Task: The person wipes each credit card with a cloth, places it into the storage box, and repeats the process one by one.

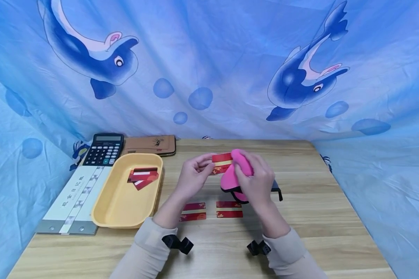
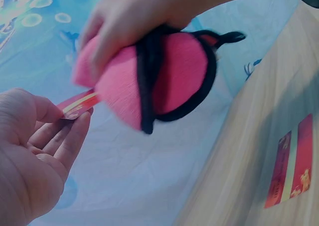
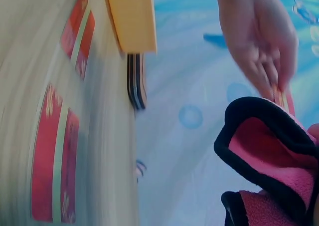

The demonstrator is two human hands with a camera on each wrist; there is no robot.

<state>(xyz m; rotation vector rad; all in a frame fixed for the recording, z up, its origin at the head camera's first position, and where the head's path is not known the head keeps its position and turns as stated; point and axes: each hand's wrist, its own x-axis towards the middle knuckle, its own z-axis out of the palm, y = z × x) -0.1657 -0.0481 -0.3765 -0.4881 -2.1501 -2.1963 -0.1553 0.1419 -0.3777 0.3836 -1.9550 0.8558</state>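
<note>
In midair, left hand (image 1: 194, 174) pinches a red card (image 1: 222, 162), long axis sideways; right hand (image 1: 260, 179) grips pink cloth (image 1: 229, 180).

Wears plain, lt. grey-beige sleeves, one per arm: L sleeve (image 1: 143, 252), R sleeve (image 1: 295, 255). Ends each in a wide cuff (image 1: 157, 232), same col., w/ soft creases farther up the arm. Leaves L hand (image 1: 194, 176) and R hand (image 1: 260, 180) bare. Carries one sm. blk wrist unit per arm, i.e. L cam (image 1: 173, 241) and R cam (image 1: 259, 247), at inner side of cuff. Shows two blocky, squarish parts per unit, set side by side.
</note>
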